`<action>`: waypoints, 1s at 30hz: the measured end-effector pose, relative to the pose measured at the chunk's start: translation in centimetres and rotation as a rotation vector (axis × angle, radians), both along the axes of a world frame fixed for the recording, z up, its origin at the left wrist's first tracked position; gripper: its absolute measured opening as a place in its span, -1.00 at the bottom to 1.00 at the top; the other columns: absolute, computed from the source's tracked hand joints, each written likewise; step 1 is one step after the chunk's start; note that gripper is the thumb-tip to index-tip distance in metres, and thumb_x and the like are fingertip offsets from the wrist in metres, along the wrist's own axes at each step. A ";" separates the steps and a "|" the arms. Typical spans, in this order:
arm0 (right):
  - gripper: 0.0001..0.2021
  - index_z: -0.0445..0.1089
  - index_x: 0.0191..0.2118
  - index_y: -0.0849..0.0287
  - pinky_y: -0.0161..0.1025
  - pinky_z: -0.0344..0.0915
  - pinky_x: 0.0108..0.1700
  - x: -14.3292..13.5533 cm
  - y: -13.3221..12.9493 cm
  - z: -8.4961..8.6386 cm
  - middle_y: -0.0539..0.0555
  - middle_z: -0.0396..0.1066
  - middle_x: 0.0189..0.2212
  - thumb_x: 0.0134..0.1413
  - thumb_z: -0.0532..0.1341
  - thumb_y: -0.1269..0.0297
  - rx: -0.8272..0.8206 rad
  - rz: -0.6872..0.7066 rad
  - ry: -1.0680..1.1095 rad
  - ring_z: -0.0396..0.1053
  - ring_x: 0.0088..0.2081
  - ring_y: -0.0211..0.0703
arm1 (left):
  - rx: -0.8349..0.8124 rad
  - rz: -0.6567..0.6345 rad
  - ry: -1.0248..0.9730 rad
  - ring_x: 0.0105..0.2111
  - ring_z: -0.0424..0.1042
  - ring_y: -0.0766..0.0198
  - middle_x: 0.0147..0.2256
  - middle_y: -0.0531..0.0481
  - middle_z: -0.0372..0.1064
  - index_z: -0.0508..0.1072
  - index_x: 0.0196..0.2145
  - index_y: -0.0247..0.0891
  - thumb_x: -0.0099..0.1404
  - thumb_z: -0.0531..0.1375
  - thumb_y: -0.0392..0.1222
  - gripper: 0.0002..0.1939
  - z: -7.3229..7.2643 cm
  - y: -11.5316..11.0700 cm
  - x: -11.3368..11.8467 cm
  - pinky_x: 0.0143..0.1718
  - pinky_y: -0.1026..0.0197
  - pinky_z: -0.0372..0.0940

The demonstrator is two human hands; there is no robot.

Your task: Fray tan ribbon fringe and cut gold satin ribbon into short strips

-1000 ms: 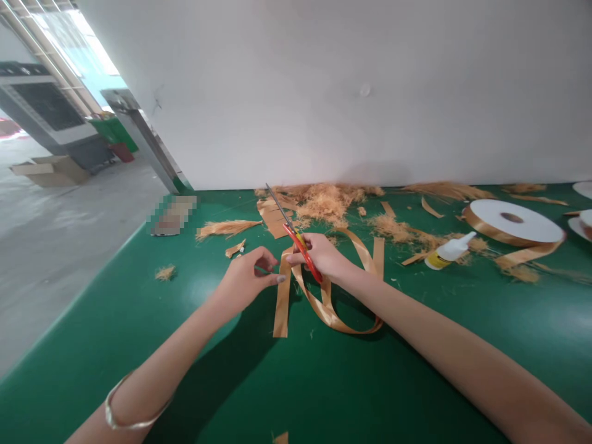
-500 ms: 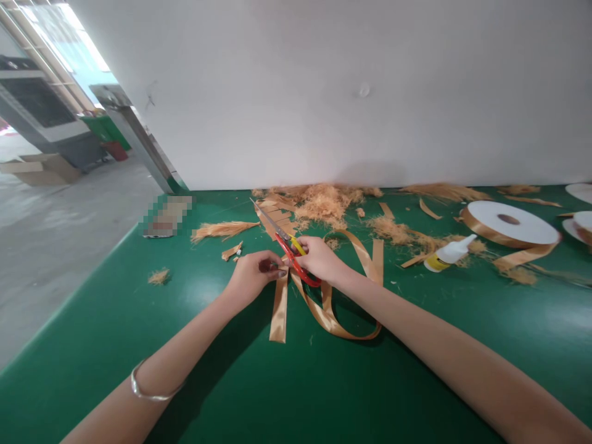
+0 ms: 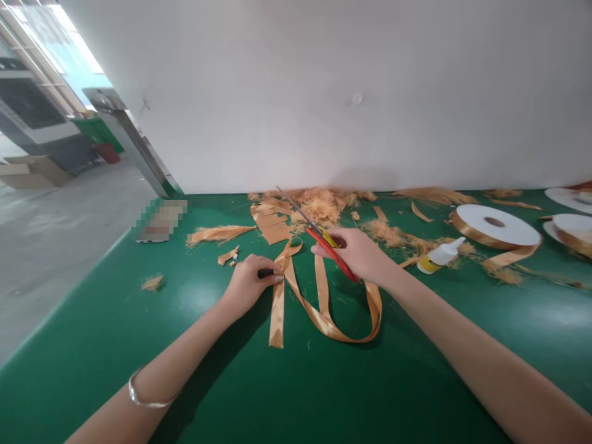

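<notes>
Pinching the gold ribbon [image 3: 276,320] on the green tabletop [image 3: 240,394] with a nearly closed left hand [image 3: 250,280], kinda hard to see exactly where. Gripping red-and-yellow scissors [image 3: 333,253] in a curled right hand [image 3: 359,254], near the ribbon's looped part. Seeing a white bottle [image 3: 440,255] off right too.

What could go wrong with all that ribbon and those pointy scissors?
The red-handled scissors in the right hand could snag the satin ribbon looped close by.
The ribbon might slip, since the left hand seems to have just a small pinching grip on it.
The squeeze bottle lies on its side, so it might drip if open; I can't tell.
</notes>
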State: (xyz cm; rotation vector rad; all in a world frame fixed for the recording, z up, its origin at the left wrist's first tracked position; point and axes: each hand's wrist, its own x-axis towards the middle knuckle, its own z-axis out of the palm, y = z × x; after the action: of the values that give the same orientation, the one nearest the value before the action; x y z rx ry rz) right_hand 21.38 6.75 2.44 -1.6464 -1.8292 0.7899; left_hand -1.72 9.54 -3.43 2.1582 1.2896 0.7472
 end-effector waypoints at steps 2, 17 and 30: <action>-0.65 0.25 -0.41 0.15 -0.32 0.02 -0.52 0.7 -1.1 0.1 -0.06 0.20 -0.56 -0.08 0.19 -0.07 -0.047 -0.016 -0.009 0.12 -0.57 -0.30 | 0.017 -0.007 0.007 -0.31 0.39 0.22 -0.36 0.01 0.50 0.54 -0.39 -0.20 0.02 0.32 -0.26 -0.87 0.0 0.2 -0.1 -0.26 0.21 0.28; -0.57 0.23 -0.44 0.13 -0.27 0.09 -0.53 4.7 -5.3 -0.6 0.11 0.37 -0.41 -0.14 0.15 -0.20 -0.192 0.114 -0.535 0.32 -0.45 -0.10 | 0.124 -0.065 0.048 -0.24 0.35 0.16 -0.23 0.01 0.51 0.54 -0.31 -0.14 0.05 0.29 -0.19 -0.81 -0.6 0.6 -0.3 -0.19 0.11 0.26; -0.43 0.30 -0.51 0.17 -0.27 0.02 -0.57 3.9 -1.1 -0.4 0.11 0.34 -0.54 -0.13 0.03 -0.33 -0.154 0.321 -0.793 0.29 -0.53 -0.11 | 0.117 -0.053 0.006 -0.26 0.34 0.18 -0.27 0.00 0.50 0.52 -0.31 -0.19 0.06 0.29 -0.22 -0.83 -0.7 0.3 -0.3 -0.22 0.17 0.23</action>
State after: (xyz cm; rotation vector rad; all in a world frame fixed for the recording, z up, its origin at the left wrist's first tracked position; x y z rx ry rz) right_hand 25.25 5.62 2.07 -1.9639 -2.6804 0.4199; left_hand -2.00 9.80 -4.17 2.2796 1.2134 0.8141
